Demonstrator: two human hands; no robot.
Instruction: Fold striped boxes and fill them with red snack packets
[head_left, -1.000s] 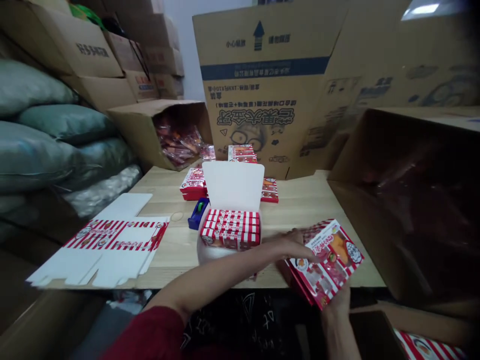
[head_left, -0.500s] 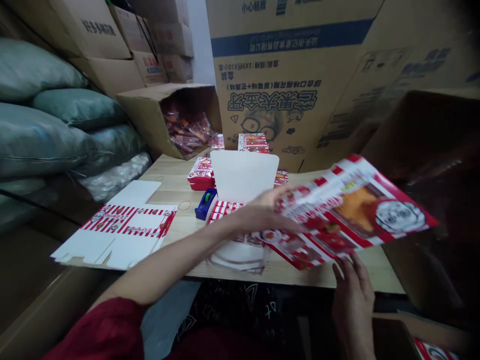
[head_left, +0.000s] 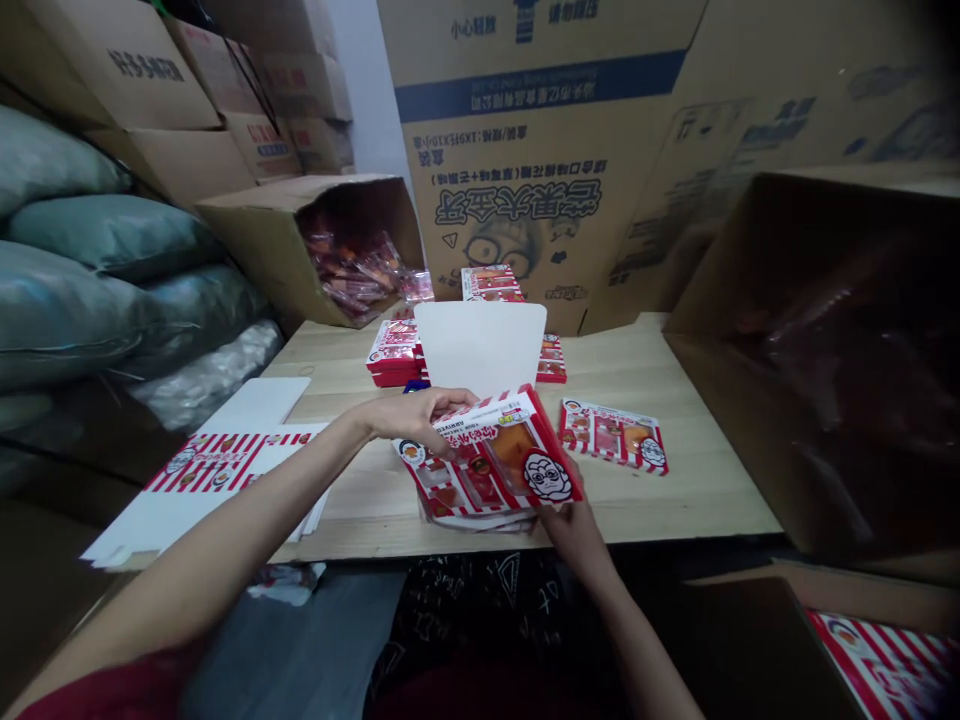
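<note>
Both hands hold a red-and-white striped candy box [head_left: 487,465] with clear windows, tilted above the middle of the table. My left hand [head_left: 416,415] is closed on its upper left edge, thumb across the front. At the lower right corner, my right hand [head_left: 570,525] grips it with the fingers partly hidden behind. Behind the box rises the white upright flap [head_left: 480,345] of a carton, whose lower part is mostly covered. To the right, a similar striped box [head_left: 615,435] lies flat on the table.
Striped boxes are stacked behind the flap, with one stack [head_left: 394,352] at its left. Flat printed cardboard [head_left: 217,460] lies on the left. An open carton [head_left: 255,205] of wrapped sweets stands at the back left. A large open carton [head_left: 817,300] borders the table's right side.
The held box has moved left, from the right side to the table's middle, and my right hand has come up onto its corner. A similar box now shows on the table at right.
</note>
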